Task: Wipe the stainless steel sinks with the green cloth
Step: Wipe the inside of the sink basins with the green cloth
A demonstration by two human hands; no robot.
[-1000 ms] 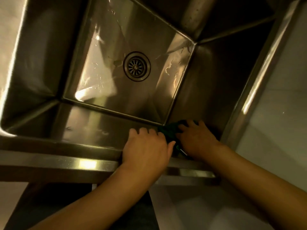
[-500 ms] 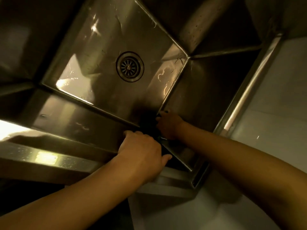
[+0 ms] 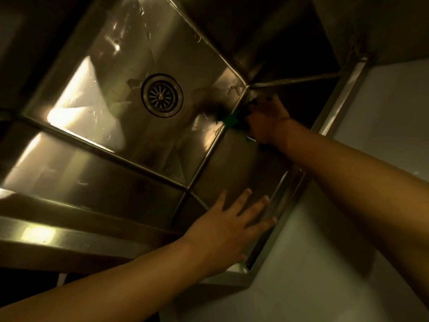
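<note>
Head view: the green cloth [image 3: 234,120] lies under the right hand [image 3: 267,123], bunched beneath its bent fingers [image 3: 267,101] and protruding past them toward the drain [image 3: 162,95]. The cloth sits on the seam where the floor of the sink [image 3: 92,177] meets the side wall, near the far corner. Only a small, dark green, crumpled patch shows; the hand hides the rest. The left hand [image 3: 228,226] lies flat on the near inner wall, fingers straight and spread, well apart from the cloth.

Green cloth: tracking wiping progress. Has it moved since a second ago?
Yes. In the sink, the green cloth, gripped by the right hand, went along the right floor seam from the near corner toward the far corner.
</note>
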